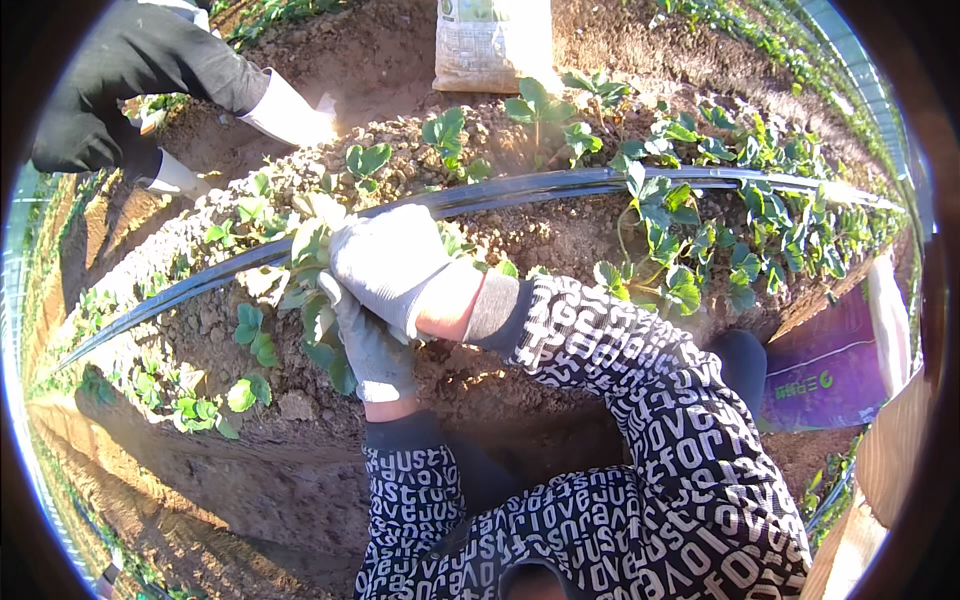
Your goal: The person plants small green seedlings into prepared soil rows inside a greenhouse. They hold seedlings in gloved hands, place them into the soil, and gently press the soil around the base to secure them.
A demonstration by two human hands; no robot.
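Observation:
My right hand (394, 262), in a pale knit work glove washed out by sunlight, closes around a leafy strawberry plant (307, 244) on the raised soil bed. Just below it, my left hand (371, 345), in a grey glove, presses up against the right and grips the same bunch. Larger green leaves (330, 360) hang beside the left wrist. The fingertips and the base of the stems are mostly hidden by the gloves. A black drip irrigation hose (517, 191) runs along the bed and passes behind my right hand.
More strawberry plants (660, 217) grow along the ridge to the right. Beyond the bed stands a white printed sack (491, 49). A person in dark trousers and pale boots (289, 112) is at upper left. A purple bag (821, 367) lies at right.

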